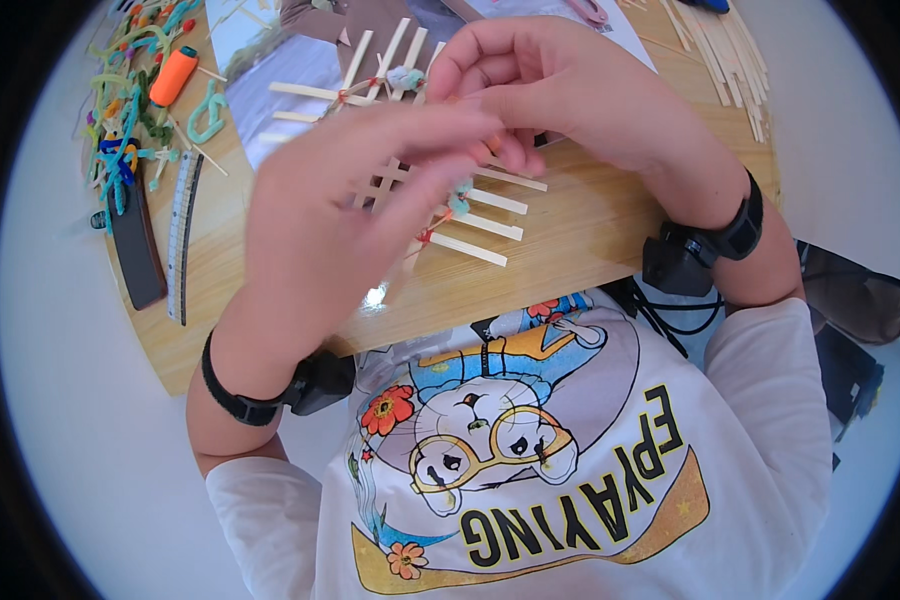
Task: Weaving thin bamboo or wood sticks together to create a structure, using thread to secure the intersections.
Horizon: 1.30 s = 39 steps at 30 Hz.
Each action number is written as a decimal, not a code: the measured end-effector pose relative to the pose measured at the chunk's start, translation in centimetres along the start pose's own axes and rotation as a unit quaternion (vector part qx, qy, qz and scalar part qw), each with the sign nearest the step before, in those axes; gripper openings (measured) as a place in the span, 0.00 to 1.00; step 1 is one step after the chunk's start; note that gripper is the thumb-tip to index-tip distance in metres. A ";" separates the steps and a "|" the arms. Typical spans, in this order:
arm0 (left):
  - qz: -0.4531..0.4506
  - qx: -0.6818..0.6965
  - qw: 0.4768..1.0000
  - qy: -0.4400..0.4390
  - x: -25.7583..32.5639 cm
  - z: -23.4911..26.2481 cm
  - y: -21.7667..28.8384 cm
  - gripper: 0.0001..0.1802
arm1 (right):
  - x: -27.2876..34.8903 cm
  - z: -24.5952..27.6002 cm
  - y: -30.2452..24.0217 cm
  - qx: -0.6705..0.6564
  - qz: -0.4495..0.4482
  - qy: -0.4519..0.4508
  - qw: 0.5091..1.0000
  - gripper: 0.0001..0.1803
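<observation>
A lattice of crossed pale wooden sticks (pixel 485 222) lies on the table, partly hidden under my hands. Red ties and pale blue fuzzy tufts (pixel 407 78) mark some of its crossings. Over its right part, my right hand (pixel 515 90) has its fingers curled and thumb pressed in. A small orange bit (pixel 493 144) shows by its fingertips; what it grips is too small to name. My left hand (pixel 360 180) hovers above the lattice's left side, fingers stretched toward the right hand. Its fingertips are blurred, so I cannot see whether they pinch anything.
A tangle of colourful pipe cleaners (pixel 120 125), an orange cylinder (pixel 174 77), a dark bar (pixel 138 250) and a ruler (pixel 182 235) lie at the left. Loose wooden sticks (pixel 725 60) are at the far right. A printed sheet (pixel 240 60) spreads beneath the lattice's far side.
</observation>
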<state>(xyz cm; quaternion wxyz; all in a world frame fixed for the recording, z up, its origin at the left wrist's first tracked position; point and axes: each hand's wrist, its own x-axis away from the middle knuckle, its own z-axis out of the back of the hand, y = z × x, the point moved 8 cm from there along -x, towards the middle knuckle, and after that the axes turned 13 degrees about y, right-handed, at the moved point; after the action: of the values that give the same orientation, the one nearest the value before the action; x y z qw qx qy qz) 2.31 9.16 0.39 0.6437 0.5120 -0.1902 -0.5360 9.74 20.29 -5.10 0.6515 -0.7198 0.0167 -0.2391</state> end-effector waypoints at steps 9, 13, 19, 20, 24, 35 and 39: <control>0.141 0.014 0.988 0.062 -1.2 1.1 -4.9 0.11 | 2.2 -0.5 -4.4 0.242 0.141 0.040 0.959 0.09; 0.152 -0.017 0.986 0.064 -1.5 1.2 -4.8 0.12 | 2.6 -0.7 -4.9 0.284 0.175 0.065 0.940 0.11; 0.137 -0.091 0.985 0.043 -2.5 1.1 -4.2 0.11 | 2.9 -0.7 -4.4 0.317 0.325 0.120 0.883 0.09; 0.120 -0.103 0.987 0.039 -2.6 1.1 -4.0 0.10 | 3.0 -0.5 -4.2 0.321 0.328 0.124 0.880 0.10; 0.127 -0.062 0.989 0.049 -2.8 0.8 -4.6 0.11 | 2.9 -0.3 -4.0 0.327 0.332 0.139 0.873 0.10; 0.223 0.339 0.914 0.005 -2.8 1.8 -7.2 0.18 | 2.1 0.3 -4.6 0.254 0.166 0.047 0.951 0.14; 0.215 0.296 0.930 0.025 -2.7 2.1 -6.3 0.13 | 1.8 0.3 -4.5 0.226 0.142 0.033 0.963 0.14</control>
<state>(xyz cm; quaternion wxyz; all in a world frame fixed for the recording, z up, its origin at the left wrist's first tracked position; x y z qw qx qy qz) -3.47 11.24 -3.36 0.5672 0.6396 -0.4293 -0.2913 10.10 20.67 -0.26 0.8236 -0.5356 0.0859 -0.1654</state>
